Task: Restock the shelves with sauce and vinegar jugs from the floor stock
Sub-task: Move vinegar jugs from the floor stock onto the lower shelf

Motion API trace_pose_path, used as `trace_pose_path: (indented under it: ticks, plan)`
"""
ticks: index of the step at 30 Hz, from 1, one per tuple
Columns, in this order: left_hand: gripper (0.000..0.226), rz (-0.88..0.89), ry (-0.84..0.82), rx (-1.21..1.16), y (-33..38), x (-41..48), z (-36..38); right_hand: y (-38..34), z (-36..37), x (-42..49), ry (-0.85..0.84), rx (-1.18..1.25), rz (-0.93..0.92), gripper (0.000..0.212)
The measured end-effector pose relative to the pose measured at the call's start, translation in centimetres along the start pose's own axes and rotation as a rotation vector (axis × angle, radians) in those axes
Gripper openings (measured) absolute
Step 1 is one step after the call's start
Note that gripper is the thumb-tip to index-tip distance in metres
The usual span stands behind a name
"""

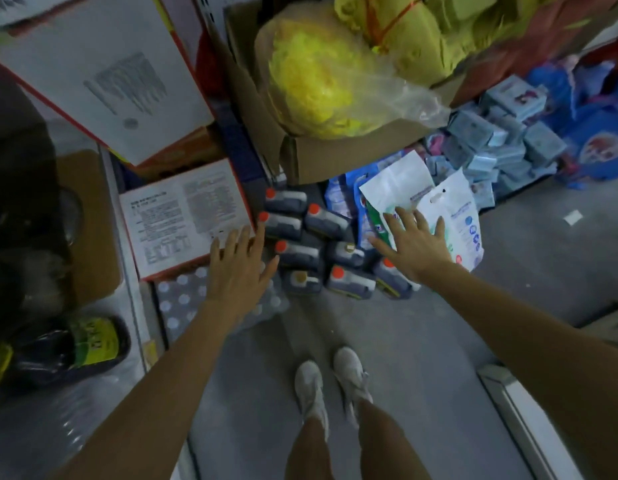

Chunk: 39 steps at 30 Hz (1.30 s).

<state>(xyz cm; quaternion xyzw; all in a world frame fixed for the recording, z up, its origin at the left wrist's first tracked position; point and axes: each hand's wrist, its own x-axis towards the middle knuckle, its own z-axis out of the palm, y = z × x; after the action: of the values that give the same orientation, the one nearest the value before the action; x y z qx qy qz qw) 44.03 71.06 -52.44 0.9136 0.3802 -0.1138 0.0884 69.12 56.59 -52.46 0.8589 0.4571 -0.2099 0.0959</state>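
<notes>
Floor stock check: dark orange-capped jugs lie clustered on the floor ahead of my feet, none in hand.

The jugs lie on their sides, long axes running left to right, most caps pointing left. They sit between my hands. My left hand is spread and empty, thumb just beside one orange cap. My right hand is also spread and empty, over the right edge of the cluster and the detergent pouches. I judge the left nearer a neck. Behind, a cardboard box holds a bag of yellow goods.
</notes>
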Motion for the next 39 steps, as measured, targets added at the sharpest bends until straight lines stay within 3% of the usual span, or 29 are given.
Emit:
trace_pose_path:
  ticks: [3,7,12,22,30,39]
  plan:
    - [0.072,0.040,-0.070,0.023,1.6,1.6,3.2,3.1,4.0,0.1,-0.070,-0.008,0.064,0.071]
    - [0.069,0.113,-0.127,0.017,5.4,4.3,7.6,7.0,8.6,0.5,-0.148,-0.034,0.099,0.095]
    - [0.067,0.161,-0.130,-0.033,11.7,7.2,12.4,11.1,14.3,1.7,-0.130,0.102,0.186,0.068]
    - [0.073,0.165,-0.234,-0.018,18.7,9.5,20.0,17.0,22.9,3.4,-0.225,0.161,0.198,0.078]
    - [0.081,0.122,-0.244,-0.048,18.6,12.4,26.4,18.2,29.5,7.9,-0.219,0.245,0.243,0.080]
    - [0.084,0.284,-0.224,0.031,19.6,19.0,33.8,17.8,36.7,14.8,-0.083,0.312,0.233,0.074]
